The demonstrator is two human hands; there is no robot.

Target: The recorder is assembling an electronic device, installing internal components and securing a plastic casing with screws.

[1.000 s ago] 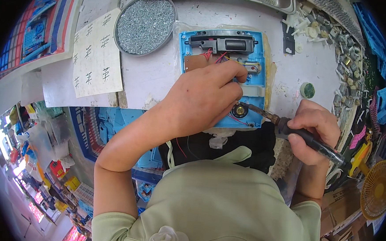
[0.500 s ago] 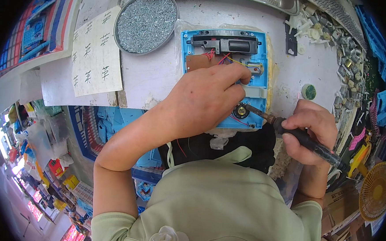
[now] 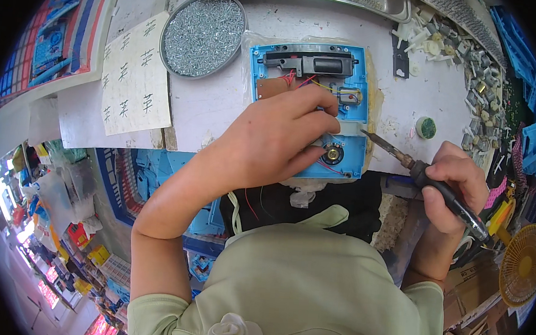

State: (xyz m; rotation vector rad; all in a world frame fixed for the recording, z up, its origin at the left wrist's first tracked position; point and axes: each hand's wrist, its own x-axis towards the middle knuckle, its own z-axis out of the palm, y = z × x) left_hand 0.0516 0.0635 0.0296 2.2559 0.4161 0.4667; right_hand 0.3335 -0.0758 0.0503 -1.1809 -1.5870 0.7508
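A blue plastic housing (image 3: 354,162) lies on the table in front of me. Inside it are a black part with a dark window (image 3: 326,65), a brown circuit board (image 3: 271,88), a small motor (image 3: 349,96), a round speaker (image 3: 332,153) and thin red and yellow wires. My left hand (image 3: 276,134) rests over the housing's left half with its fingers curled; what they pinch is hidden beneath them. In my right hand (image 3: 457,188) is a soldering iron (image 3: 447,194), held by its black handle. Its tip points at the housing's right edge, apart from the speaker.
A round tray of screws (image 3: 203,37) stands at the back left beside a handwritten sheet (image 3: 137,76). A small green-filled round tin (image 3: 426,127) sits right of the housing. Piled metal and white parts (image 3: 484,101) line the table's right side. A yellow fan (image 3: 523,264) is at the lower right.
My right hand has drawn the soldering iron away from the speaker, to the right. My left hand has shifted slightly left, and more of the motor and speaker shows.
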